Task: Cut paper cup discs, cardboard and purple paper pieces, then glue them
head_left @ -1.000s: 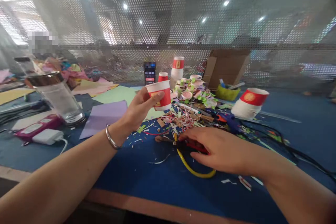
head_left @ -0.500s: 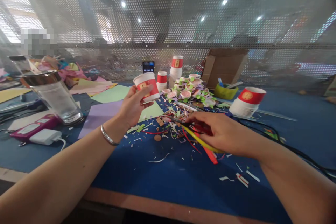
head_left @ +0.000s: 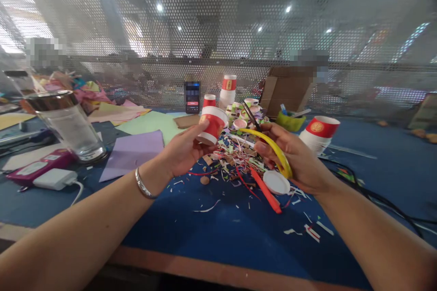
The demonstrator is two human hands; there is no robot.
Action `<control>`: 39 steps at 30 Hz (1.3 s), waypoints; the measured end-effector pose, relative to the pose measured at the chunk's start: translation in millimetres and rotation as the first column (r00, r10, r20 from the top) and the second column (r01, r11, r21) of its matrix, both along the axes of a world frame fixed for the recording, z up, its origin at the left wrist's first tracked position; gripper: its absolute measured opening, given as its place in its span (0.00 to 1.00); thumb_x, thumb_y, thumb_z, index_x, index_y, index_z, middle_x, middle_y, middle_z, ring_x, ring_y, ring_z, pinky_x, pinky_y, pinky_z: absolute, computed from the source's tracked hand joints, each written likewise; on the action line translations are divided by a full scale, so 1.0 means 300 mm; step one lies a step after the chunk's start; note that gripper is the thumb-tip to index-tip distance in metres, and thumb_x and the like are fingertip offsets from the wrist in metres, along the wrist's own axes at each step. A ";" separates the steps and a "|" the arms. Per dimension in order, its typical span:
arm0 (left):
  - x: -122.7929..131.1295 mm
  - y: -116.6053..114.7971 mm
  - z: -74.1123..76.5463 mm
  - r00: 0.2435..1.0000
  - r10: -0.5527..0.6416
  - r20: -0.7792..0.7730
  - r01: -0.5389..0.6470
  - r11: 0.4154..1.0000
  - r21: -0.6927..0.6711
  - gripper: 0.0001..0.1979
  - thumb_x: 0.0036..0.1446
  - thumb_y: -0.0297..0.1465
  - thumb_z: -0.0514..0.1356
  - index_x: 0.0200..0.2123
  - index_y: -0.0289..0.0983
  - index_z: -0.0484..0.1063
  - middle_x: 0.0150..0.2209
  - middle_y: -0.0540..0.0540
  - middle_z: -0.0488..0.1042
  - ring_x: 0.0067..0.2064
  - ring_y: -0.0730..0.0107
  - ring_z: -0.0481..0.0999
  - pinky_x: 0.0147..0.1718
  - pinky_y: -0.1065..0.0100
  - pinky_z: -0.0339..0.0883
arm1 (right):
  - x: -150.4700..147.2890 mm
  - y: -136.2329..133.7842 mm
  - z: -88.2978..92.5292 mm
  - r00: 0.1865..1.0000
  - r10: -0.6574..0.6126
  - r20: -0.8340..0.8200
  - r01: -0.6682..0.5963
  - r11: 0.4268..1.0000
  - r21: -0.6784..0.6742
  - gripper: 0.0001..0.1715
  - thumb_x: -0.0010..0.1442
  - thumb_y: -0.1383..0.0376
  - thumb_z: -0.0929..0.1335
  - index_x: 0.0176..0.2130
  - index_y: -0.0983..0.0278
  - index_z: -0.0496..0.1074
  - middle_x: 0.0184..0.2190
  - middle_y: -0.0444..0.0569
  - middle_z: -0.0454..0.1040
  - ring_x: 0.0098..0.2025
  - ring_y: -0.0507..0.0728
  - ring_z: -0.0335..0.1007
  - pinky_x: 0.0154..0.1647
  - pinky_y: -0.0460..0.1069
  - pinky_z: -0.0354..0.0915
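Note:
My left hand (head_left: 182,151) grips a red-and-white paper cup (head_left: 212,125), tilted with its mouth toward the right. My right hand (head_left: 296,159) is closed on scissors with yellow and red handles (head_left: 273,152), their dark blades (head_left: 251,116) pointing up just right of the cup. A white round disc (head_left: 276,182) sits by the heel of that hand. Between and below my hands lies a heap of coloured paper scraps (head_left: 235,157) on the blue table (head_left: 218,232). A silver bangle (head_left: 143,185) circles my left wrist.
A glass jar with a metal lid (head_left: 70,123) stands at left beside a pink device (head_left: 37,166) and a white charger (head_left: 54,178). Purple (head_left: 133,152) and green paper sheets, a phone timer (head_left: 192,97), stacked cups (head_left: 228,88), a cardboard box (head_left: 290,88), a lying cup stack (head_left: 321,132) and black cables (head_left: 375,195) lie around.
My right hand has picked the scissors up off the table and raised them beside the cup. My left hand has brought the cup lower and tilted it toward the blades.

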State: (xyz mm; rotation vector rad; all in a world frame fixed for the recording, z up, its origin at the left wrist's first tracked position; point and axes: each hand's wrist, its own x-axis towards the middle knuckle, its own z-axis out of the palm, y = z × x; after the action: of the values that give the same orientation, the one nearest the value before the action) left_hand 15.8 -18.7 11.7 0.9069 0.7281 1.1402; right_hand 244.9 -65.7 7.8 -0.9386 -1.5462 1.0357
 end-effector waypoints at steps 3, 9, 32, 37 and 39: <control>0.014 -0.027 -0.016 0.981 -0.172 -0.086 0.177 0.983 0.053 0.13 0.57 0.35 0.69 0.40 0.31 0.77 0.39 0.40 0.78 0.35 0.70 0.76 0.37 0.68 0.73 | -0.013 0.011 -0.008 0.992 -0.115 -0.041 0.117 0.991 0.058 0.24 0.52 0.56 0.78 0.45 0.56 0.70 0.41 0.44 0.74 0.27 0.49 0.64 0.19 0.45 0.57; 0.029 -0.067 -0.026 0.935 -0.237 -0.263 0.263 0.963 0.066 0.21 0.56 0.38 0.71 0.50 0.37 0.72 0.36 0.45 0.77 0.29 0.74 0.74 0.23 0.74 0.60 | -0.014 0.015 0.000 0.947 -0.304 -0.104 0.314 0.943 0.107 0.26 0.48 0.57 0.79 0.43 0.57 0.69 0.35 0.42 0.72 0.25 0.49 0.62 0.21 0.46 0.60; 0.014 0.012 -0.069 0.952 0.239 -0.191 -0.135 0.887 0.441 0.24 0.50 0.33 0.73 0.46 0.37 0.67 0.44 0.43 0.76 0.47 0.63 0.77 0.47 0.59 0.72 | -0.060 -0.041 -0.009 0.993 0.014 0.114 -0.012 1.000 -0.023 0.22 0.57 0.53 0.76 0.45 0.59 0.68 0.39 0.46 0.73 0.38 0.53 0.70 0.32 0.47 0.66; 0.015 0.021 -0.071 0.905 0.360 -0.226 -0.181 0.808 0.561 0.26 0.49 0.33 0.73 0.47 0.37 0.64 0.47 0.41 0.76 0.48 0.60 0.77 0.46 0.59 0.72 | -0.080 -0.054 -0.016 0.976 0.155 0.154 -0.124 0.974 -0.191 0.22 0.60 0.52 0.74 0.47 0.60 0.69 0.43 0.47 0.73 0.27 0.47 0.60 0.22 0.43 0.58; 0.016 0.019 -0.071 0.893 0.379 -0.242 -0.182 0.797 0.575 0.26 0.49 0.33 0.73 0.46 0.37 0.65 0.47 0.40 0.76 0.49 0.59 0.77 0.46 0.58 0.72 | -0.080 -0.056 -0.016 0.974 0.174 0.144 -0.143 0.969 -0.203 0.23 0.60 0.52 0.74 0.50 0.59 0.69 0.43 0.47 0.73 0.24 0.46 0.55 0.20 0.43 0.56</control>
State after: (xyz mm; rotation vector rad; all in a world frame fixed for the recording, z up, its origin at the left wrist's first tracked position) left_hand 20.5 -13.1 -9.8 1.5487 0.8664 1.5181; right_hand 220.9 -82.5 3.0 -1.0649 -1.6995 1.2664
